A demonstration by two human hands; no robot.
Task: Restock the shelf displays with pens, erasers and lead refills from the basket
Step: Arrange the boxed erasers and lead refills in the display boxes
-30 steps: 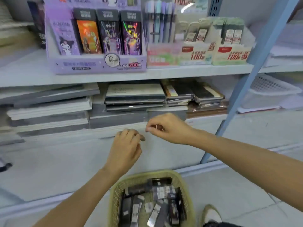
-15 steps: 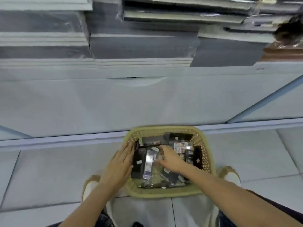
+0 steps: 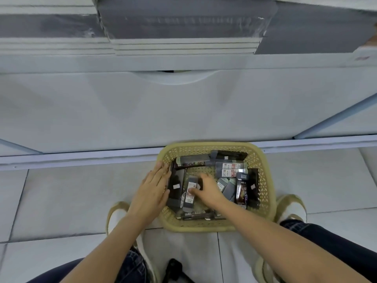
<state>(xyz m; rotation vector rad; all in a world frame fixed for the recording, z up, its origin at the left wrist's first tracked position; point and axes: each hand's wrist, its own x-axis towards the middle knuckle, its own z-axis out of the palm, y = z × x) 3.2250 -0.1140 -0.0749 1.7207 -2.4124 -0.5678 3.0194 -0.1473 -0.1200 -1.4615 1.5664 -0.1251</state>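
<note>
Both hands have dropped from up by the shelf to the basket at lower centre. Left hand lies flat, fingers straight, on the basket's left rim, steadying it. Right hand is inside, thumb and curled fingers pinching a grey pack in the left half of the pile. Risk imo: the packs lie loose and overlapping, so lifting this one could drag a neighbour out onto the floor. The slick wrap might also slip from such a light pinch.
</note>
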